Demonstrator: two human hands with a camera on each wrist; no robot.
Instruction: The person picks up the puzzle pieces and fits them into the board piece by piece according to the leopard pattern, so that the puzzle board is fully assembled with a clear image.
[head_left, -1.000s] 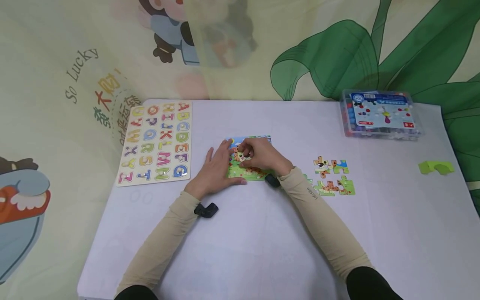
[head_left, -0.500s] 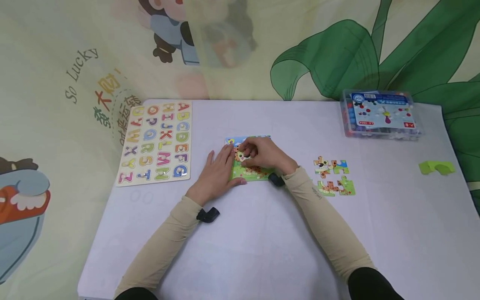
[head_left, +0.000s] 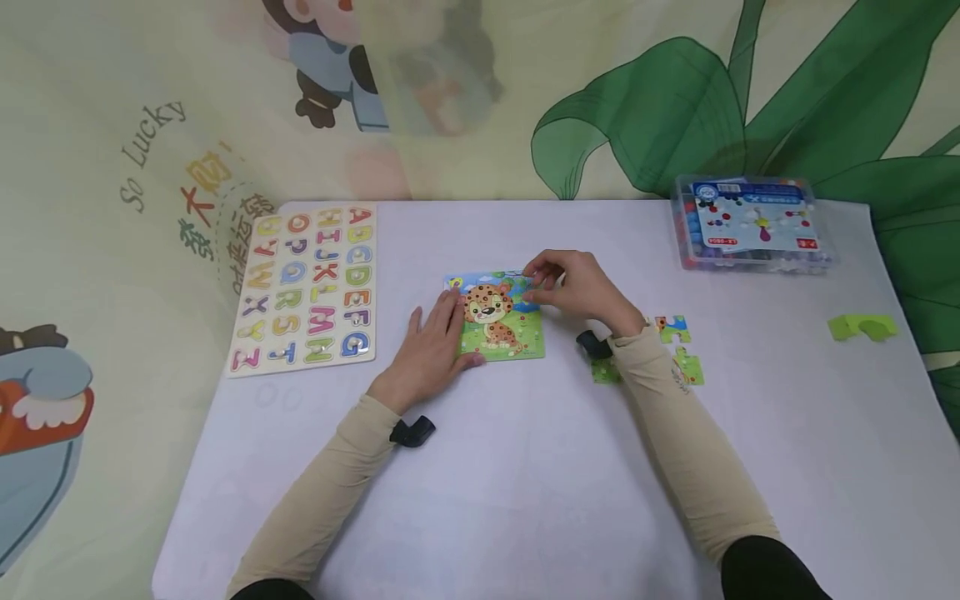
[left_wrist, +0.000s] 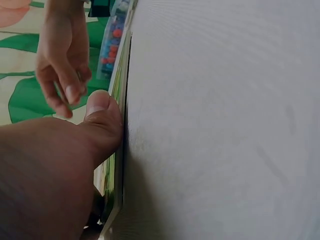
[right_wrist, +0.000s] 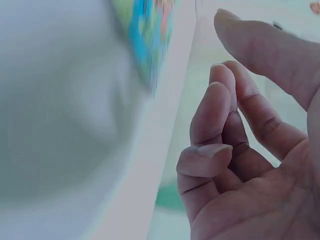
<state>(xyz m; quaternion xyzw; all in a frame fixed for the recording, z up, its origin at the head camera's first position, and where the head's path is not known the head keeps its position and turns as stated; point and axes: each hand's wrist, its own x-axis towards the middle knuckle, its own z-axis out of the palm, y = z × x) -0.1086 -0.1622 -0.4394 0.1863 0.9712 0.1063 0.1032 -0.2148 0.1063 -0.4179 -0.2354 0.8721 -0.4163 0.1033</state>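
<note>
The leopard jigsaw puzzle (head_left: 491, 317) lies flat on the table, its picture of a spotted cub on green grass showing. My left hand (head_left: 427, 350) rests along its left side, fingers straight on the edge and thumb (left_wrist: 102, 117) against the near edge. Above the puzzle's right upper corner hovers my right hand (head_left: 577, 287); its thumb and bent fingers stand apart with nothing between them in the right wrist view. To the right lie loose puzzle pieces: one with blue (head_left: 672, 328), a green one (head_left: 687, 367) and another green one (head_left: 604, 372). My right forearm hides part of that area.
A wooden alphabet board (head_left: 306, 287) with colourful pegged letters lies at the left. At the back right stands a clear plastic box (head_left: 752, 223) of coloured parts. A green block with an arch cut-out (head_left: 862, 327) lies at the far right.
My right hand has let go at the puzzle's middle and moved right and up, uncovering the cub's face. My left hand has stayed at the left edge. The whole view has shifted slightly.
</note>
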